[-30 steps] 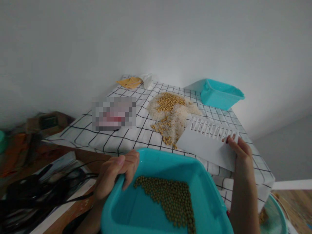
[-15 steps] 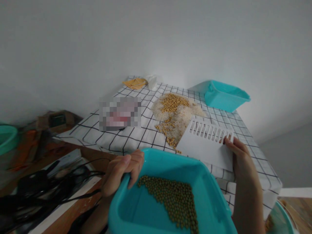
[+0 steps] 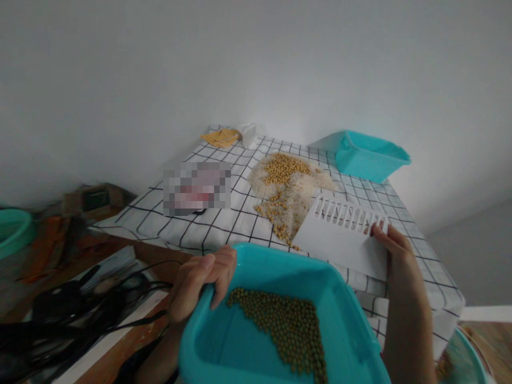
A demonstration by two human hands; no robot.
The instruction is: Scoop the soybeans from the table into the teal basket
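Left hand (image 3: 208, 277) clamps the tub (image 3: 224, 344) by its far-left rim; dark beans (image 3: 284, 325) lie inside (colour uncertain in this light). Right hand (image 3: 396, 248) pinches the slotted scraper (image 3: 340, 242) at its end, thumb and fingers closed on it; its other end sits beside yellow beans (image 3: 286, 166) and pale grain (image 3: 298, 190) on checked cloth (image 3: 224, 226). Step, I judge: scraping towards the tub. Another stroke calls for a flat edge, rim close. No legible writing; one patch (image 3: 196, 189) is pixelated.
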